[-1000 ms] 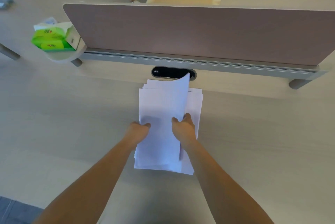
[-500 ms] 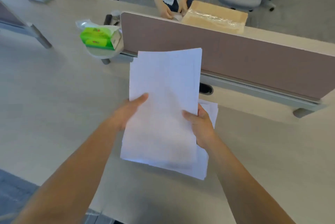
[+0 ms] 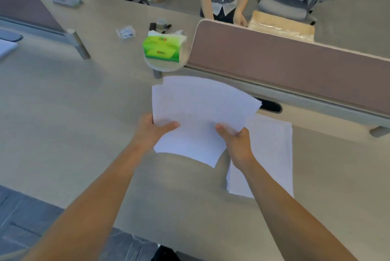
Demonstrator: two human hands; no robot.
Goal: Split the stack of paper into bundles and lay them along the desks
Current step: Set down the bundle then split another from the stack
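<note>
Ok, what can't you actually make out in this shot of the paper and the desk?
Head view only:
- Sheet count in the held bundle: edges too thin.
- Part of the remaining stack: covered by the right hand and forearm.
- Left hand fingers: under the bundle.
- Cable slot: partly behind the bundle.
- Tissue pack lettering: too small.

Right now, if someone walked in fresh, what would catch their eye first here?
First, the bundle of white paper held up over the desk, gripped by the left hand and the right hand. Next, the remaining paper stack lying flat just to its right. Then the bright green tissue pack on a small round shelf beside the mauve divider panel.
</note>
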